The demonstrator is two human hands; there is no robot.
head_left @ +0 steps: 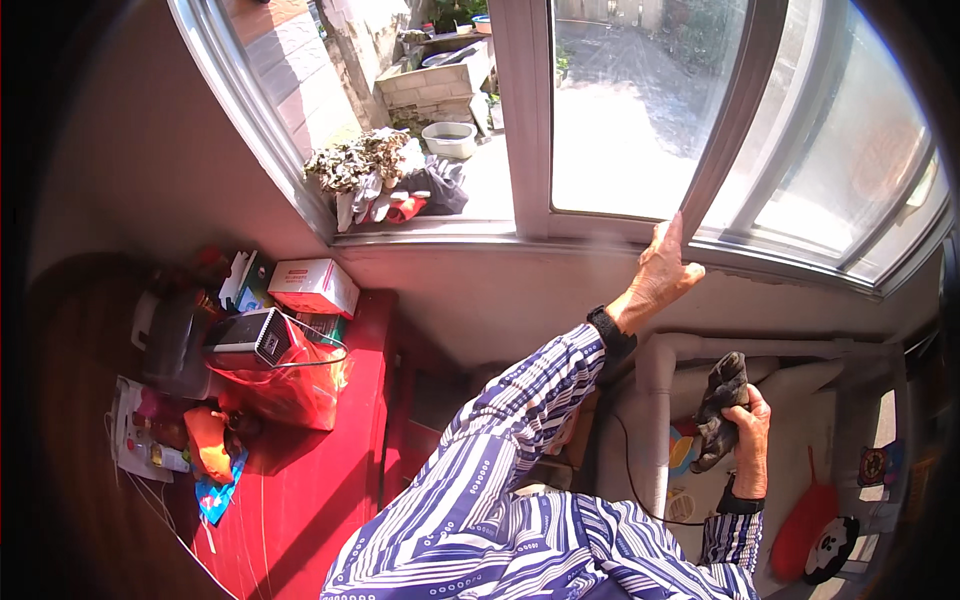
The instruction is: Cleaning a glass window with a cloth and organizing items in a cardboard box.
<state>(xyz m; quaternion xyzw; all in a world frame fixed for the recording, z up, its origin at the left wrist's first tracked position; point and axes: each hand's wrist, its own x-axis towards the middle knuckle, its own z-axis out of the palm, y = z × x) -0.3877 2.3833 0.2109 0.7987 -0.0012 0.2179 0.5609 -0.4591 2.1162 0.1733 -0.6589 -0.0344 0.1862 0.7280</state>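
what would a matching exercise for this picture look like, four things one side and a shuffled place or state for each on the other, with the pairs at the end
Things:
1. left hand
2. right hand
3. red bag
4. pale basin

Places and states:
A. on the table
B. outdoors
C. at the window frame
D. gripping a dark cloth

Right pairs: 1-C, 2-D, 3-A, 4-B
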